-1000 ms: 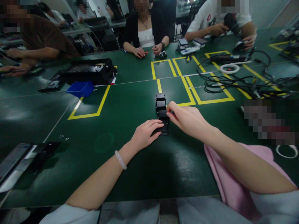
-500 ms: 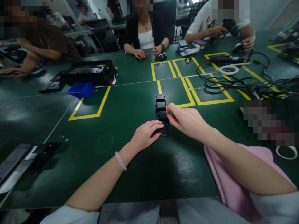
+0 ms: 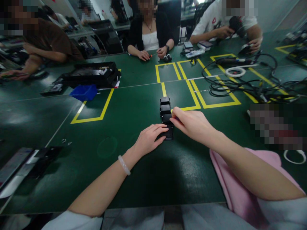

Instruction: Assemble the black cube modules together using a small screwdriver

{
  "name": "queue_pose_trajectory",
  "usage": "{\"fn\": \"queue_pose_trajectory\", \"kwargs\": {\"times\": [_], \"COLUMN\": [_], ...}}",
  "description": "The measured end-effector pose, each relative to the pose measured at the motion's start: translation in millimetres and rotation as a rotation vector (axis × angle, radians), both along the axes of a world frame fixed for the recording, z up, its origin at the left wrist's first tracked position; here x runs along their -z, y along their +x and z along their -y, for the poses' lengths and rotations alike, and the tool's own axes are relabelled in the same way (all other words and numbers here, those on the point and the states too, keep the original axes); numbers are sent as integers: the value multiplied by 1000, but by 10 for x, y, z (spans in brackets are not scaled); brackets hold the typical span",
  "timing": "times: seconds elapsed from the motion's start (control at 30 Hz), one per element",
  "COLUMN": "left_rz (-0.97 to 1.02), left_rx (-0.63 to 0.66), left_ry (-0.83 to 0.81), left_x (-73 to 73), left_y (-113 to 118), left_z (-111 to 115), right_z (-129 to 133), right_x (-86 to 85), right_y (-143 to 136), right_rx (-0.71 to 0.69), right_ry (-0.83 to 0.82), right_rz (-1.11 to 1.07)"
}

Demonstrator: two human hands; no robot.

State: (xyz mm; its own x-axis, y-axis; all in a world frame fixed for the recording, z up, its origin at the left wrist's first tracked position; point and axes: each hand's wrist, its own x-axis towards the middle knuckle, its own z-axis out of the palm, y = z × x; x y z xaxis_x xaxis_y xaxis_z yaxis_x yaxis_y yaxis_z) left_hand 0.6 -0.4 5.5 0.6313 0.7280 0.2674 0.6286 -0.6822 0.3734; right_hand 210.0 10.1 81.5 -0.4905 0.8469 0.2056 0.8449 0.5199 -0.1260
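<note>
A column of small black blocks [image 3: 165, 109] stands on the green table in front of me. At its near end lies a flat black square piece [image 3: 169, 133]. My left hand [image 3: 150, 136] steadies this piece from the left, fingers across its upper part and thumb along its lower edge. Beside the nearest block, my right hand [image 3: 190, 123] is closed, with thumb and index finger pinched together at the block's right side. Whatever sits between those fingertips is hidden or too small to name.
A pink cloth [image 3: 240, 179] lies under my right forearm. Black cables [image 3: 230, 88] and a white coil [image 3: 235, 72] spread at the right. A blue bin [image 3: 83, 92] and a black tray [image 3: 92, 73] stand left. Small metal bits [image 3: 66, 141] lie nearer. Several people sit around the table.
My right hand's fingertips have shifted very slightly beside the nearest block. My left hand and the black pieces hold their places.
</note>
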Motion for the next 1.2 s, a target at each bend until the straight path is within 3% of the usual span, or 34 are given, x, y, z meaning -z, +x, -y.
{"fn": "queue_pose_trajectory", "kwargs": {"times": [1.2], "left_rz": [6], "left_rx": [-2], "left_ry": [6], "left_x": [-7], "left_y": [4], "left_z": [4], "right_z": [12], "right_x": [-37], "right_y": [4], "right_rx": [13], "right_ry": [-26], "right_rz": [-1]}}
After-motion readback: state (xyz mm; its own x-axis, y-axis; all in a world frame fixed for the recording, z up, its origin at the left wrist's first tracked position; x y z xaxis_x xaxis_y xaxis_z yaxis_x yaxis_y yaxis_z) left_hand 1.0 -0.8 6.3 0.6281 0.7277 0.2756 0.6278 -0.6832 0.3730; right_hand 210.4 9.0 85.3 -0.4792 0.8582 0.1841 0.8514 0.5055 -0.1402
